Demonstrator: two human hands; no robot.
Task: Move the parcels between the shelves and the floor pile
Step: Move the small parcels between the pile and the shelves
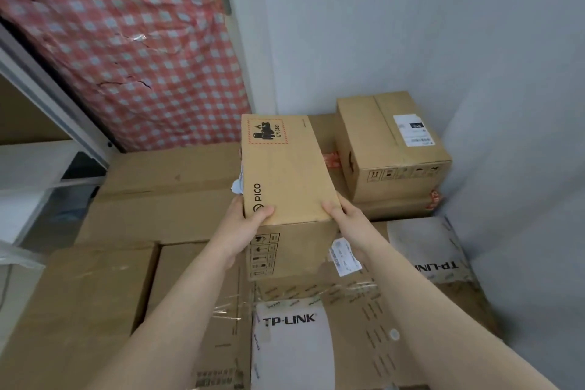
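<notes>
Brown cardboard parcel, printed PICO with a red-bordered battery warning label, sits above the pile of boxes. Left hand and right hand grip its near corners, thumbs on top. Behind stands another box.

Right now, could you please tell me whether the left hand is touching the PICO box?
Touching. The head view shows the left hand gripping the PICO box at its near left corner, thumb lying across the top face by the logo.
</notes>
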